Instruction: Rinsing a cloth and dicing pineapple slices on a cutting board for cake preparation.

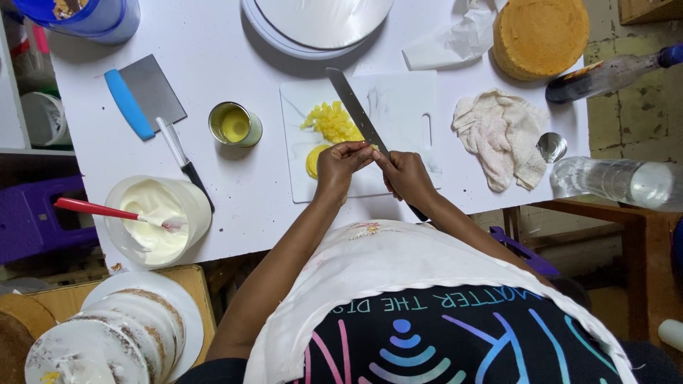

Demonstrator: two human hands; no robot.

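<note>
While both hands meet over the near edge of a white cutting board [398,107], the right hand [407,174] grips the dark handle of a long knife [359,114], its blade slanting away across the board. The left hand [340,162] pinches its fingers [359,148] narrowly against the blade, near a small yellow bit. Just beyond lie a yellow fruit slice [317,161] and a pile of diced yellow fruit [333,122]. Left on the white desk [220,64] sit an open tin [235,124] and a tub of white cream [156,220]. Farther right rest a crumpled cloth [501,135] and a round sponge cake [541,35].
</note>
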